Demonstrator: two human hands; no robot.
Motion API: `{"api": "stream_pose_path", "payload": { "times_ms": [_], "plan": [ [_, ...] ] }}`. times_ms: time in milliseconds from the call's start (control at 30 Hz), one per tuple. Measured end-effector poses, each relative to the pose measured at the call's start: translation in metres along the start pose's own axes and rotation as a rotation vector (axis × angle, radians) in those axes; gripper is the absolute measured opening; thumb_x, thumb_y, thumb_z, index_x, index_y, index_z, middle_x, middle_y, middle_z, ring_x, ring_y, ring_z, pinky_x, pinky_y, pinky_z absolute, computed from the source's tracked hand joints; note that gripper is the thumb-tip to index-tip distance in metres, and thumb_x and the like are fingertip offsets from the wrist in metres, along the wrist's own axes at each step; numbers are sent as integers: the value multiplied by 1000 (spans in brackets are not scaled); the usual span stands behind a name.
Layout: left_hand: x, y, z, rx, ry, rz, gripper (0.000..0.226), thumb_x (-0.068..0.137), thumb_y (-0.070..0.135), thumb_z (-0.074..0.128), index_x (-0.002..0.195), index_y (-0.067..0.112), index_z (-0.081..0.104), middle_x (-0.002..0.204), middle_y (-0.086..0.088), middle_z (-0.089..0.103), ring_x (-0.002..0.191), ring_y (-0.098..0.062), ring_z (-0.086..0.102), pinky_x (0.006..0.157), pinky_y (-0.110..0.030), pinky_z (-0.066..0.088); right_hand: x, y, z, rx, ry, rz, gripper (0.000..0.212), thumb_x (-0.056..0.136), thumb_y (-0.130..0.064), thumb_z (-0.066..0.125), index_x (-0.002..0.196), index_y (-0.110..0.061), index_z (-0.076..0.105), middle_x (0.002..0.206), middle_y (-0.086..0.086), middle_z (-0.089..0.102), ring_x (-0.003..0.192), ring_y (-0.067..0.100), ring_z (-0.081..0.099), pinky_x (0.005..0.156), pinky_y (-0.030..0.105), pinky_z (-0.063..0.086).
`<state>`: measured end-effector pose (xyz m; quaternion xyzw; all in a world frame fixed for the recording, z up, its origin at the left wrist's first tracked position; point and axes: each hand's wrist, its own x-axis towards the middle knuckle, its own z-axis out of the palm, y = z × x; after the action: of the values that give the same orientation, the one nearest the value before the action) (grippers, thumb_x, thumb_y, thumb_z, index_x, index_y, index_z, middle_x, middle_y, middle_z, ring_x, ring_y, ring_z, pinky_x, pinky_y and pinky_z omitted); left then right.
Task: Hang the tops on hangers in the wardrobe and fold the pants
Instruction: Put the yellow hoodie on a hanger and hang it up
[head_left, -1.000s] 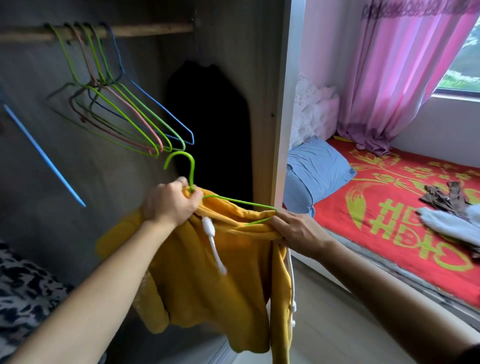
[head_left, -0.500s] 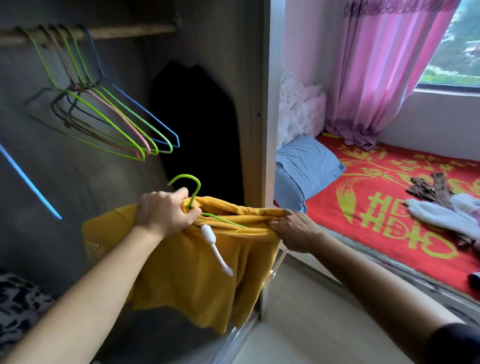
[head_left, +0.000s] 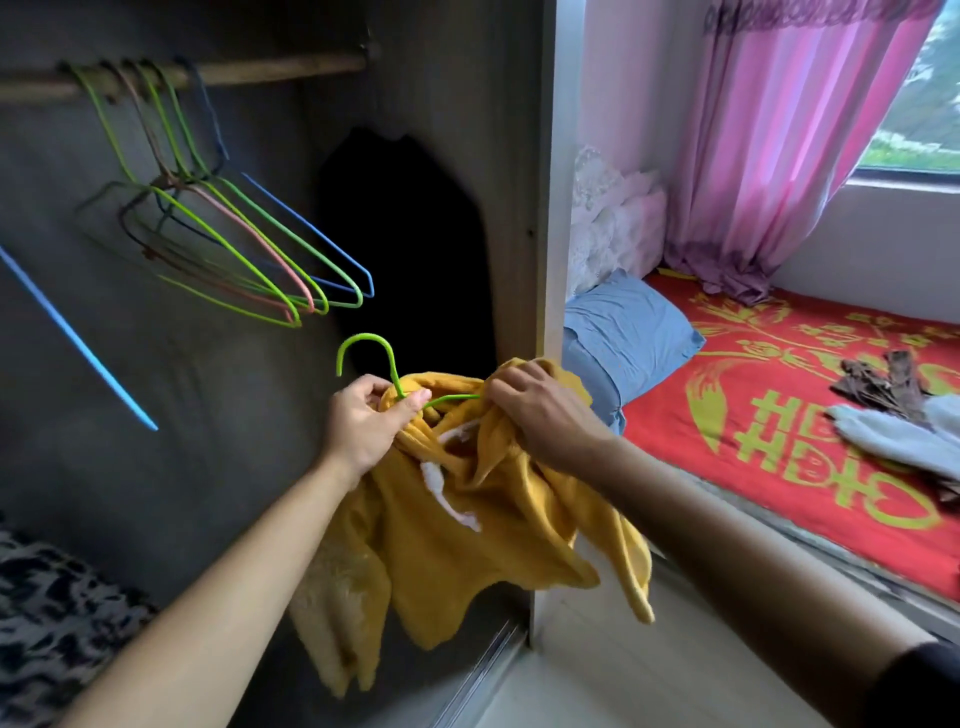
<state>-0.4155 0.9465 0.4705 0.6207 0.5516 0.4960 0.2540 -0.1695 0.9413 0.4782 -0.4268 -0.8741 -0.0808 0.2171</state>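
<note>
Hanging in mid-air in front of the open wardrobe (head_left: 514, 208), below the rail (head_left: 270, 73): one yellow top (head_left: 467, 540), bunched and not yet on the rail.

- Green hanger (head_left: 363, 344): hook free and upright above the collar, one shoulder wire showing across the neck opening. It appears to be partly threaded into the top.
- White drawcord (head_left: 441, 488): dangling from the neckline.
- Left hand (head_left: 363, 426): fingers and thumb curled, pinching the hanger's neck together with the collar, probably to keep the wire steady while the cloth is worked over it.
- Right hand (head_left: 540, 410): fingers curled round a fold of yellow cloth at the end of the shoulder wire, seemingly drawing the shoulder over it.
- Empty hangers (head_left: 234, 249): green, pink and blue, grouped at the left of the rail, leaving bare rail to their right for the top.
- Black garment (head_left: 405, 249): hung at the back of the wardrobe.
- Bed (head_left: 779, 493), red cover, just beside the wardrobe: blue pillow (head_left: 623, 332), a grey garment (head_left: 893, 441) and a brown garment (head_left: 878, 384) lying loose, judged to be awaiting their turn.
- Pink curtain (head_left: 779, 130): at the window beyond.
</note>
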Motion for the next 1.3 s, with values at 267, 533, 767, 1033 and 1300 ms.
{"api": "stream_pose_path", "payload": {
  "times_ms": [267, 533, 767, 1033, 1300],
  "plan": [
    [-7, -8, 16, -285, -148, -140, 41, 59, 46, 92, 88, 21, 75, 83, -3, 76, 74, -17, 74, 61, -27, 58, -6, 5, 6, 397, -216, 234, 40, 92, -59, 44, 126, -38, 42, 126, -6, 53, 121, 17, 41, 110, 45, 21],
    [8, 10, 15, -564, 103, -237, 22, 71, 33, 87, 80, 20, 72, 81, -1, 74, 72, -13, 70, 63, -26, 57, -26, 42, 9, -155, -289, 171, 26, 106, -41, 35, 106, -28, 57, 96, -2, 66, 99, 22, 59, 97, 40, 31],
    [1, 8, -8, 140, 38, -210, 25, 70, 41, 68, 77, 17, 65, 76, 2, 66, 71, -15, 62, 55, -24, 45, -20, 29, 2, 9, -33, 189, 20, 107, -27, 37, 87, -29, 40, 83, -7, 56, 81, 17, 52, 84, 39, 40],
    [27, 13, -43, 109, -343, -560, 58, 62, 66, 81, 90, 15, 77, 83, -5, 77, 82, -24, 73, 77, -35, 59, -5, -5, -12, 121, 157, 62, 26, 108, -23, 37, 117, -15, 60, 105, 2, 63, 99, 18, 54, 101, 35, 32],
    [24, 19, -21, 50, 278, -114, 15, 87, 33, 70, 74, 26, 66, 65, 15, 64, 60, -1, 59, 46, -8, 41, -15, 14, -3, -168, -6, 22, 26, 100, -30, 55, 126, -27, 57, 119, -1, 66, 120, 25, 52, 110, 46, 25]
  ]
}}
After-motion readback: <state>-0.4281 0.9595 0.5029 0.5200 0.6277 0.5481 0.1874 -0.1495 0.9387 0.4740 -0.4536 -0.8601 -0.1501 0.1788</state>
